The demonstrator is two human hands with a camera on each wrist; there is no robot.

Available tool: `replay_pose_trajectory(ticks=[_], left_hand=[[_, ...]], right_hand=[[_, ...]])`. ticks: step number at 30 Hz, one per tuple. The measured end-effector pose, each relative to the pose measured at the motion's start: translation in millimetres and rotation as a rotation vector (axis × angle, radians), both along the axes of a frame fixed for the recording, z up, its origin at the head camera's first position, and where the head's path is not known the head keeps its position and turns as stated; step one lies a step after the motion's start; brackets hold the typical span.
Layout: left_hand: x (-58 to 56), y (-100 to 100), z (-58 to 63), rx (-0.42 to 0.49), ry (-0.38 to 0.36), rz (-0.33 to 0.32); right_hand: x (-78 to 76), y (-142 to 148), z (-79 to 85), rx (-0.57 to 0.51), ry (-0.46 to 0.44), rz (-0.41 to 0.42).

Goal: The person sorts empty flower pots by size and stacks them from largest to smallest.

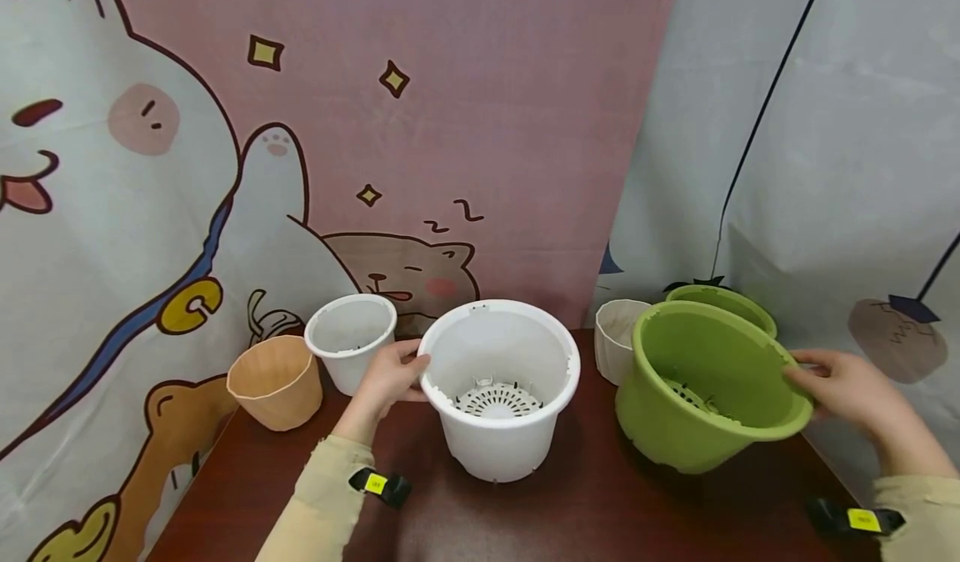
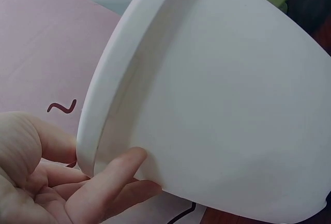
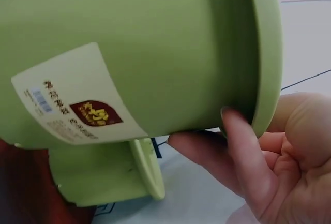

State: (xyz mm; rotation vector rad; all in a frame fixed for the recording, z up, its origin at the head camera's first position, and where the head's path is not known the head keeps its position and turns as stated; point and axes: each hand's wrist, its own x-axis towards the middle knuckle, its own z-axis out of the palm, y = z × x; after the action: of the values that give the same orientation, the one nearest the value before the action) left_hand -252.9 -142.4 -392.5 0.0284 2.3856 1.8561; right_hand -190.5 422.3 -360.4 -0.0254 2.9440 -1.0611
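My left hand pinches the rim of a large white flower pot at its left side. In the left wrist view, the thumb lies at the rim and fingers press the outer wall. The pot's slotted bottom shows inside. On the right, my right hand grips the rim of a large green flower pot, which tilts toward its right side. A label is stuck on its outer wall. Another green pot stands behind it, partly hidden.
At the left of the dark red table stand an orange pot and a smaller white pot. A small white fluted pot is between the large pots, farther back. A cartoon-printed cloth hangs behind the table.
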Motion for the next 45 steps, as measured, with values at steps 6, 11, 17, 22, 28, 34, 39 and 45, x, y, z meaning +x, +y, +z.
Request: replay_pose_trajectory(ticks=[6, 11, 17, 22, 28, 34, 39, 45], left_hand=[[-0.5, 0, -1.3, 0.003, 0.004, -0.003], [0.0, 0, -1.8, 0.005, 0.006, -0.005], [-0.1, 1, -0.1, 0.009, -0.003, 0.0], [-0.2, 0, 0.1, 0.009, -0.002, -0.003], [0.0, 0, -0.4, 0.007, 0.004, -0.006], [0.4, 0, -0.2, 0.002, 0.007, -0.01], [0.3, 0, 0.6, -0.002, 0.009, -0.007], [0.6, 1, 0.2, -0.002, 0.016, -0.006]], right_hand=[[-3.9, -10, 15.0, -0.044, 0.022, 0.003], [-9.6, -14, 26.0, -0.06, 0.036, 0.009], [-15.7, -16, 39.6, -0.055, 0.064, -0.017], [-21.0, -19, 51.4, -0.084, 0.074, -0.033], [-29.6, -23, 66.3, -0.13, 0.053, -0.028], [-37.9, -26, 81.9, -0.171, 0.05, -0.016], [-42.6, -35, 91.0, -0.184, 0.043, -0.024], [-48.7, -52, 101.3, -0.167, 0.051, 0.004]])
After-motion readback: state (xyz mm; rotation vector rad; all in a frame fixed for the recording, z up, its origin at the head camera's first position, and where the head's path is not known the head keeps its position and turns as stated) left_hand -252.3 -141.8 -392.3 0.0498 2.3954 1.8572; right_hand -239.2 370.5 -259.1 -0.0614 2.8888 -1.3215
